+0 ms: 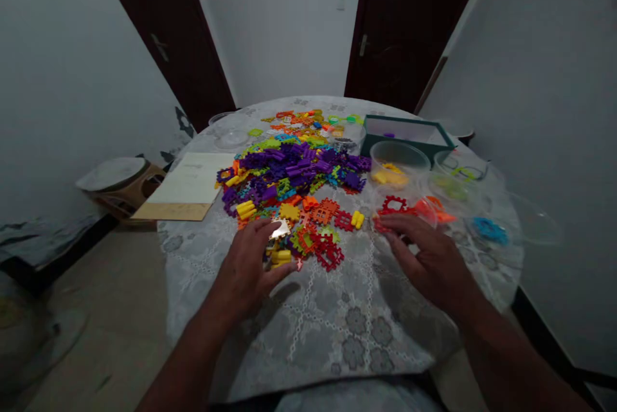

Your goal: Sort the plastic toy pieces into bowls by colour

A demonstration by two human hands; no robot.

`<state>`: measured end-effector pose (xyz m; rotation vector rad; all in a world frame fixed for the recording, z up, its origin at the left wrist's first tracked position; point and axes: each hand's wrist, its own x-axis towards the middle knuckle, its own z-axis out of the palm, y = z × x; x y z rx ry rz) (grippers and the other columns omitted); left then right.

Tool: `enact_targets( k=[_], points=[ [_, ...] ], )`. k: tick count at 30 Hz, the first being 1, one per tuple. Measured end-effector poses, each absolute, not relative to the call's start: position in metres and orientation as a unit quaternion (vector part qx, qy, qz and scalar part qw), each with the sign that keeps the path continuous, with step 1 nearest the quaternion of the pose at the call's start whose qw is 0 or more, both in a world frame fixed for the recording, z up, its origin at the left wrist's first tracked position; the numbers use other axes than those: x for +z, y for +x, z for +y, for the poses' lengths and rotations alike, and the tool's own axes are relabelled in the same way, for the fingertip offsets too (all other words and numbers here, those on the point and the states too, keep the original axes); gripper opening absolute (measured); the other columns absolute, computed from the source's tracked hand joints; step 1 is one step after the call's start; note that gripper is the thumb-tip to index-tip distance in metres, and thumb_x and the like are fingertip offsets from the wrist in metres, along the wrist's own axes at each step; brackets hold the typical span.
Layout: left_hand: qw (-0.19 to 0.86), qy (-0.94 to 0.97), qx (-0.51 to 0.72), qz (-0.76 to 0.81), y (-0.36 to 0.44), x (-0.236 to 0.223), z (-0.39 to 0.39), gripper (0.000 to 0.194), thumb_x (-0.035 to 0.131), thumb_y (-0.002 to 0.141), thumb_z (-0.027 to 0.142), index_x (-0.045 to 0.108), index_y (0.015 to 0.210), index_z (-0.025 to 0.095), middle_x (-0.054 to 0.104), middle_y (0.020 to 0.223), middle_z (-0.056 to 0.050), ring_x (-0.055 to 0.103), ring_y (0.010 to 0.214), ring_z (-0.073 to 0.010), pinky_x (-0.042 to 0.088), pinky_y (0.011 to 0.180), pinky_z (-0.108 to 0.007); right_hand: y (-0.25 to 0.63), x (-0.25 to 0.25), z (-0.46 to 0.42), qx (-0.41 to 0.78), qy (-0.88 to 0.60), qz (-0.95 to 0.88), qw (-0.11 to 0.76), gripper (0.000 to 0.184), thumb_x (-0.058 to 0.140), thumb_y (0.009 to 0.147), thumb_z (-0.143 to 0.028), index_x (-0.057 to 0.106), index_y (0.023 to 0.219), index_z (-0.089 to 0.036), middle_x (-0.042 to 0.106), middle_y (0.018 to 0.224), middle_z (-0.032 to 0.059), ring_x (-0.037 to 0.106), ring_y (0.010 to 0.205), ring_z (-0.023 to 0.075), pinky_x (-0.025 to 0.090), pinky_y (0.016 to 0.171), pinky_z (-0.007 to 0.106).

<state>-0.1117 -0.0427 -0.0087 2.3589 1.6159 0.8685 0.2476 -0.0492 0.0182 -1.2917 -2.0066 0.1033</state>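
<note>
My left hand (245, 261) is at the near left of a pile of coloured plastic interlocking pieces, thumb and fingers apart. Between them lie yellow tube-like pieces (281, 258) and a shiny pale piece (280, 229). Beside it are red gear-edged pieces (329, 252) and orange ones (325, 211). My right hand (429, 258) pinches a red plastic piece (380, 224) at the near side of a clear bowl (427, 214) with red pieces (394, 204) in it. Purple pieces (303, 164) are heaped farther back.
More clear bowls stand right, holding yellow pieces (390, 175), green pieces (450, 187) and blue pieces (490, 231). Behind them sits a dark green open box (409, 142). An open notebook (186, 184) lies at left on the patterned tablecloth (337, 322). A stool (116, 180) is left of the table.
</note>
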Motion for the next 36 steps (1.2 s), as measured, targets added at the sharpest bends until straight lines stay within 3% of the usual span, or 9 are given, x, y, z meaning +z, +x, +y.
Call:
enact_targets(
  k=[5,7,10,15,18,24,36],
  points=[
    [0.037,0.775,0.229,0.588,-0.119,-0.05,-0.059,0.121,0.097,0.063,0.057,0.034,0.163,0.031,0.03,0.171,-0.02,0.033,0.155,-0.0479,0.037,0.119,-0.067,0.196,0.005,-0.055,0.112,-0.478,-0.851,0.185,0.061,0.06,0.1,-0.028,0.045,0.159,-0.027,0.048,0.164,0.0154,0.063,0.135,0.0337,0.06,0.103,0.051],
    [0.035,0.771,0.217,0.598,-0.118,-0.054,-0.056,0.125,0.097,0.061,0.059,0.033,0.165,0.031,0.029,0.171,-0.021,0.033,0.155,-0.0489,0.037,0.119,-0.067,0.181,0.0,-0.048,0.12,-0.496,-0.852,0.117,0.07,0.063,0.098,-0.027,0.038,0.164,-0.026,0.04,0.168,0.0186,0.062,0.136,0.038,0.059,0.103,0.054],
    [0.029,0.761,0.224,0.608,-0.115,-0.054,-0.049,0.121,0.096,0.062,0.06,0.036,0.163,0.031,0.034,0.168,-0.021,0.037,0.151,-0.0474,0.037,0.12,-0.065,0.168,-0.006,-0.033,0.148,-0.492,-0.855,0.076,0.073,0.063,0.098,-0.029,0.036,0.165,-0.02,0.042,0.165,0.0232,0.061,0.135,0.0391,0.056,0.106,0.053],
    [0.037,0.744,0.277,0.607,-0.111,-0.053,-0.037,0.108,0.092,0.069,0.061,0.041,0.159,0.029,0.041,0.16,-0.021,0.044,0.144,-0.0442,0.04,0.117,-0.064,0.159,-0.015,-0.009,0.19,-0.462,-0.855,0.138,0.064,0.067,0.098,-0.03,0.047,0.158,-0.021,0.057,0.149,0.019,0.062,0.13,0.0332,0.053,0.108,0.047],
    [0.058,0.739,0.29,0.605,-0.11,-0.056,-0.03,0.104,0.093,0.071,0.054,0.043,0.158,0.03,0.041,0.159,-0.02,0.044,0.145,-0.0444,0.041,0.116,-0.065,0.156,-0.021,-0.003,0.195,-0.466,-0.848,0.161,0.056,0.064,0.098,-0.028,0.053,0.152,-0.021,0.061,0.141,0.0177,0.064,0.124,0.0309,0.053,0.107,0.046],
    [0.118,0.718,0.325,0.605,-0.102,-0.054,-0.024,0.088,0.088,0.08,0.037,0.045,0.156,0.03,0.038,0.161,-0.017,0.04,0.151,-0.0383,0.038,0.122,-0.058,0.145,-0.036,-0.005,0.148,-0.503,-0.83,0.188,0.054,0.057,0.102,-0.031,0.05,0.154,-0.019,0.057,0.149,0.0184,0.062,0.126,0.033,0.055,0.101,0.048],
    [0.167,0.664,0.362,0.633,-0.061,-0.04,-0.006,0.067,0.075,0.082,0.029,0.056,0.146,0.019,0.056,0.144,-0.017,0.054,0.138,-0.0341,0.042,0.121,-0.053,0.143,-0.041,-0.003,0.177,-0.502,-0.812,0.238,0.051,0.053,0.103,-0.028,0.049,0.152,-0.016,0.064,0.146,0.0162,0.066,0.124,0.0276,0.054,0.099,0.04]
  ],
)
